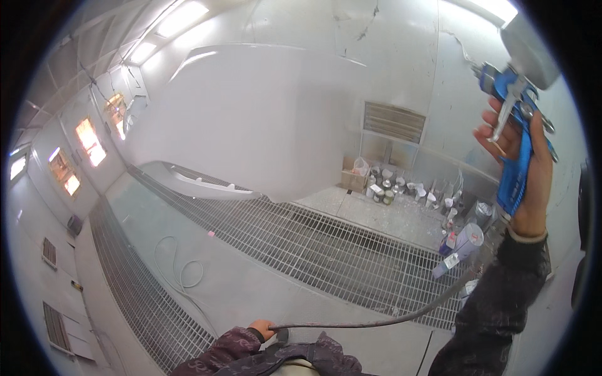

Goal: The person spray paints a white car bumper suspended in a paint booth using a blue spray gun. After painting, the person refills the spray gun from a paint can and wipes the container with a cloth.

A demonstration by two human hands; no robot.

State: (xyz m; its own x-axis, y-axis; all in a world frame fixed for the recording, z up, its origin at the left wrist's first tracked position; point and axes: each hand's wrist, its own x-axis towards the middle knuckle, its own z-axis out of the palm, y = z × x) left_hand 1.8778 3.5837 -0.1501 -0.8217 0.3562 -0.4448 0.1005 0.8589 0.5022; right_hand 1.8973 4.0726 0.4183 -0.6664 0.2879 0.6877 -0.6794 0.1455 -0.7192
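Note:
My right hand (531,188) is raised at the upper right, gripping the blue handle of a paint spray gun (512,176). Its fingers lie around the silver trigger, and a translucent grey cup (531,49) sits on top of the gun. Low in front of my body, my left hand (262,329) holds a dark air hose (357,324), which curves away to the right below my right arm. Before me, to the left of the gun, stands a large smooth pale grey panel (240,117), apparently a vehicle body part. What supports it is hidden.
Metal floor gratings (329,254) run across the spray booth. A thin pale hose (181,277) lies looped on the floor. Bottles and cups (385,190), a cardboard box (353,174) and paint cans (470,237) stand by the wall, below a louvred vent (394,123).

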